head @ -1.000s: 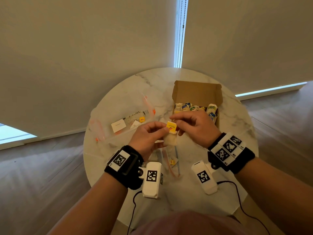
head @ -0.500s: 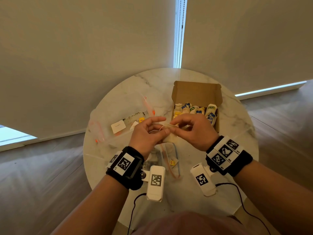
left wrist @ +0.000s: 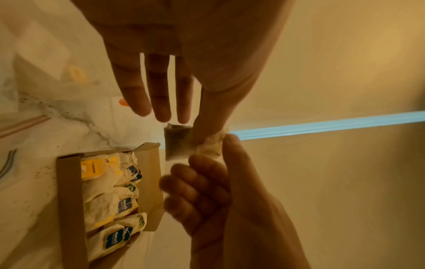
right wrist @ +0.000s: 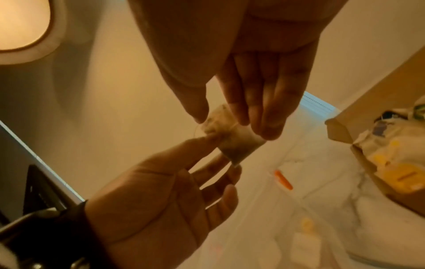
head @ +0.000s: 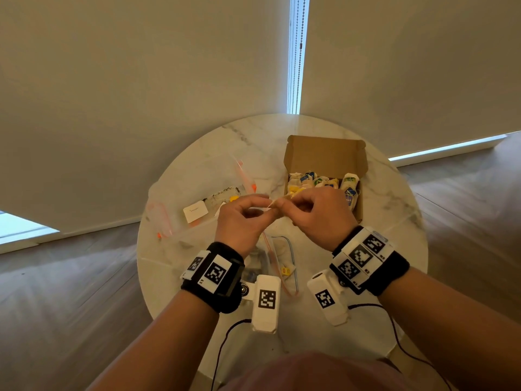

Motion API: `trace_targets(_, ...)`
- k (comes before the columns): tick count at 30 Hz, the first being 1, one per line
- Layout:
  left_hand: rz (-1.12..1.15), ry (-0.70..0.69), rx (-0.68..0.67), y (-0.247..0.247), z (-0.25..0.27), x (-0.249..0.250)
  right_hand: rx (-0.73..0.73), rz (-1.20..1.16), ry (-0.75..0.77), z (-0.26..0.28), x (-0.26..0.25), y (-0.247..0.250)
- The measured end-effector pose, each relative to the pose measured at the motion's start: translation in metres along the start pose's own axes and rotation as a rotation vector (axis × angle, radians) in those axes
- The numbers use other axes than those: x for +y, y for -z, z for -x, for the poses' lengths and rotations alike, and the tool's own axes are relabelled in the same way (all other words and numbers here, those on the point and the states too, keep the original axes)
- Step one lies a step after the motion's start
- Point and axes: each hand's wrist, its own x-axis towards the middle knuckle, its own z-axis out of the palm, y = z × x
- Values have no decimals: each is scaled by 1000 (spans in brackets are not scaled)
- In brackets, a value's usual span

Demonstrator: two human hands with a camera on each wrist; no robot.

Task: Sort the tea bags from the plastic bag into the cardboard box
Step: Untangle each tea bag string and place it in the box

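Two hands hold one tea bag [left wrist: 178,143] up in the air, in front of the box [head: 327,156]. My left hand [head: 242,221] pinches its crumpled top with thumb and first finger, and the other left fingers [left wrist: 158,91] stick out straight. My right hand [head: 318,218] pinches the same end, with its other fingers curled in. The dark part of the bag hangs out past both pinches, off to the side, and a thin string [right wrist: 195,131] loops near my fingers. I think I am tidying the string before the drop. Things could go bad here: the paper is thin, so if my two hands pull apart too hard it could rip and spill tea. Some crumbs already lie on the table [head: 394,210]. The string could also catch on a finger and drag the bag back out of the box. The box sits open, just past my right hand, with many bags [left wrist: 110,200] lying in it. The plastic bag [head: 197,198] lies to the left, with a few tags or packets showing inside it; I cannot tell what is left.
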Motion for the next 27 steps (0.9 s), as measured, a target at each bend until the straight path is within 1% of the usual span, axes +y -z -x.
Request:
trace_targets(3, -119, -123, -118, -4, 3, 0, -8, -45, -6, -4, -1, -6)
trace_targets(5, -188, -168, -187, -7, 5, -2, -9, -37, -24, -7, 3, -9)
trace_targets(8, -206, -119, -164, -7, 3, -6, -17, -30, -35, -11, 11, -6)
trace_targets(10, -180, -68, -130, -3, 2, -8, -29, 44, -30, -16, 19, 3)
trace_targets(14, -196, -4, -85, 6, -1, -10, -59, 171, -99, -41, 59, 34)
trace_targets(17, -202, 45, -68, 11, -2, -12, -152, 319, -202, -62, 102, 51)
trace_targets(19, -209, 54, -68, 12, -2, -14, -232, 459, -274, -72, 130, 52)
trace_targets(21, -213, 64, -77, 13, -2, -16, -321, 563, -312, -76, 152, 46)
trace_targets(24, -224, 70, -88, 15, -4, -18, -432, 634, -366, -76, 177, 31)
trace_targets(27, -204, 84, -66, 17, -5, -18, -492, 654, -418, -77, 189, 20)
